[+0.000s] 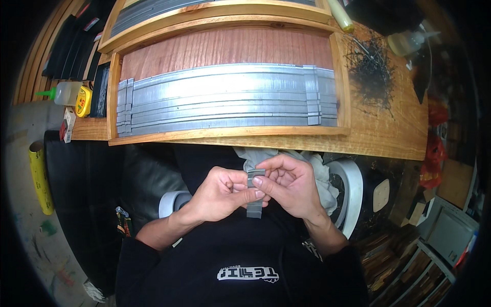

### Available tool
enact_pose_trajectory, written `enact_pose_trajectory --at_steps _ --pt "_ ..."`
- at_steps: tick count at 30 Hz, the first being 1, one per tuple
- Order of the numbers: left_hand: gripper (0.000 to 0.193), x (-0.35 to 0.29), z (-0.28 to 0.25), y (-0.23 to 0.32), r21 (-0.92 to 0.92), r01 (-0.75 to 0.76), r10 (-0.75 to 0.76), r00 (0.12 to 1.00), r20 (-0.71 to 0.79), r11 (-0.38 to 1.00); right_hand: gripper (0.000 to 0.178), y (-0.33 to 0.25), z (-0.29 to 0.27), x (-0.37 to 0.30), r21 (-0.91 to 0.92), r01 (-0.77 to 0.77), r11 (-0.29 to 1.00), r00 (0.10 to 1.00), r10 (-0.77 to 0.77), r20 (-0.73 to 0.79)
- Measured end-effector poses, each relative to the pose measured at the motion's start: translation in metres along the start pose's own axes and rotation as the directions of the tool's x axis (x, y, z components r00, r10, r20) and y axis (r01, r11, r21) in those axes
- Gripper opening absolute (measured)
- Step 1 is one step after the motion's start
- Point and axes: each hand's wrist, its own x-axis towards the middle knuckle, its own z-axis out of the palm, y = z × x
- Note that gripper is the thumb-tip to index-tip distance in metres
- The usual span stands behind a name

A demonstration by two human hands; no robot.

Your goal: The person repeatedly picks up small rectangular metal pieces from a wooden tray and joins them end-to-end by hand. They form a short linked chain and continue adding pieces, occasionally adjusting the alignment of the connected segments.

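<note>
Close in front of my body, both hands hold a short stack of narrow grey strips (254, 211), seen nearly upright between them. My left hand (220, 192) grips it from the left, the thumb pressed across its lower front. My right hand (291, 184) pinches the upper part, thumb on the front and index finger at the top edge. Just beyond the hands lies a shallow wooden tray (230, 134) with a reddish wood base. Long silvery metal strips (220, 92) fill its near part, with short pieces laid across both ends.
The tray rests on a wooden table (388, 140). A heap of thin dark nails or pins (371, 66) lies at right, near a squeeze bottle (404, 43). At left are a yellow tape measure (83, 101) and a green-tipped bottle (67, 93). A yellow tube (41, 176) stands lower left.
</note>
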Motion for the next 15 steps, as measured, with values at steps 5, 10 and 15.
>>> enact_pose_trajectory --at_steps 5,10,15 --pt "0.021 -0.0006 0.0007 -0.0038 -0.018 -0.047 0.047 0.999 0.001 0.999 0.021 0.0018 0.0008 -0.001 0.003 0.038 0.999 0.999 -0.038 -0.011" --pt "0.022 -0.0011 0.0012 0.0004 -0.018 -0.032 0.032 0.999 0.005 0.999 0.02 0.0022 0.0018 0.0002 0.016 0.048 0.999 0.999 -0.048 -0.019" --pt "0.022 -0.0008 0.0021 -0.0038 -0.04 -0.053 0.052 0.998 -0.021 0.998 0.019 0.0053 0.0007 0.0015 0.036 0.044 0.998 0.999 -0.043 -0.02"
